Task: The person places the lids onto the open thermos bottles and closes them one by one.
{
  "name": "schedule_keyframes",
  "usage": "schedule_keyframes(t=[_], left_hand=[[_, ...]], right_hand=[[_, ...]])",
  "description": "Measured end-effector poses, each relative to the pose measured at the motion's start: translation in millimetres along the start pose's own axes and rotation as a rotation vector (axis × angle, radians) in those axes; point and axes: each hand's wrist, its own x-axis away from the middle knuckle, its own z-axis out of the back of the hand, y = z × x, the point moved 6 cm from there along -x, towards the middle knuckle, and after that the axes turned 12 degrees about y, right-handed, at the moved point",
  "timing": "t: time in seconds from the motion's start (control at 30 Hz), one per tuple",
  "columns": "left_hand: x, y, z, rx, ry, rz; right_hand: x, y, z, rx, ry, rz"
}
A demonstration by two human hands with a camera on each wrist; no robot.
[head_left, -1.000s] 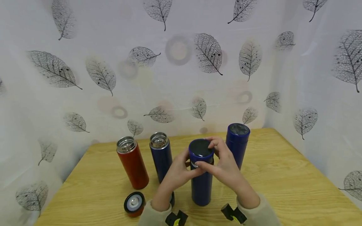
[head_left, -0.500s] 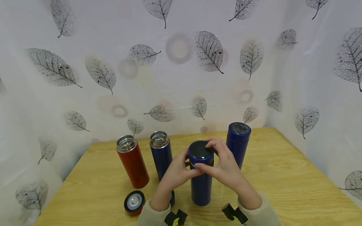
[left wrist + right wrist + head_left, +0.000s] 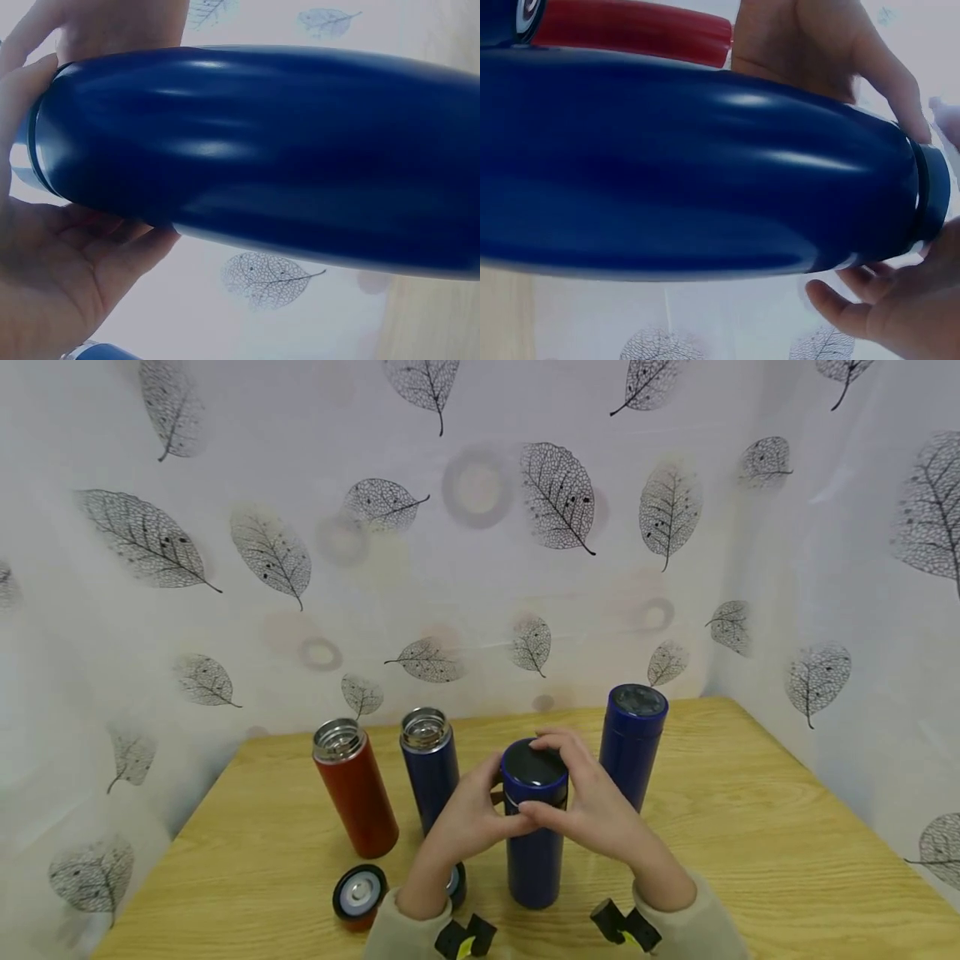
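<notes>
A dark blue thermos bottle (image 3: 534, 872) stands upright at the front middle of the table in the head view. On its top sits a blue lid (image 3: 533, 767) with a black upper face; a thin metal line shows under its edge. My left hand (image 3: 467, 812) grips the bottle's neck from the left, thumb across the front. From the right, my right hand (image 3: 596, 806) holds the lid, thumb in front and curled fingers over its far rim. The bottle body (image 3: 247, 150) fills much of the left wrist view. Fingers behind the neck are partly hidden in the head view.
Left of my hands stand an uncapped red thermos (image 3: 360, 797) and an uncapped blue one (image 3: 431, 777). Nearer me lie a red lid (image 3: 360, 893) and a second lid (image 3: 457, 887), half hidden by my left wrist. A capped blue thermos (image 3: 633, 747) stands right, behind my right hand.
The lid sits slightly lower on the bottle, and less of the metal band shows under it. My right fingers have shifted leftward over the lid's rim. My left hand has hardly moved.
</notes>
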Motion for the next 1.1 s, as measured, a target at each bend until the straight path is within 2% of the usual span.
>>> schedule_keyframes(t=[0.1, 0.23, 0.5, 0.57, 0.67, 0.87, 0.97, 1.1], left_hand=[[1.1, 5.3, -1.1, 0.009, 0.005, 0.003], [1.4, 5.4, -1.9, -0.007, 0.026, 0.008], [0.8, -1.3, -3.1, -0.021, 0.056, 0.000], [1.1, -1.5, -3.1, -0.026, 0.058, 0.002], [1.3, -1.4, -2.8, -0.030, 0.055, 0.009], [3.0, -0.3, -2.9, 0.011, 0.015, -0.004], [3.4, -1.1, -2.3, 0.008, 0.021, 0.007], [3.7, -0.7, -2.4, -0.017, 0.043, 0.029]], right_hand=[[1.2, -0.2, 1.4, -0.084, -0.045, 0.025], [1.0, 0.1, 4.7, -0.169, -0.043, 0.045], [-0.1, 7.0, 4.4, 0.002, 0.092, -0.083], [0.4, 7.2, 2.4, 0.013, 0.086, -0.088], [0.6, 6.0, 1.5, 0.000, 0.043, -0.048], [0.1, 1.0, 4.5, -0.174, -0.065, 0.048], [-1.2, 1.1, 5.0, -0.174, -0.050, 0.042], [-1.5, 4.7, 4.0, -0.067, 0.033, -0.022]])
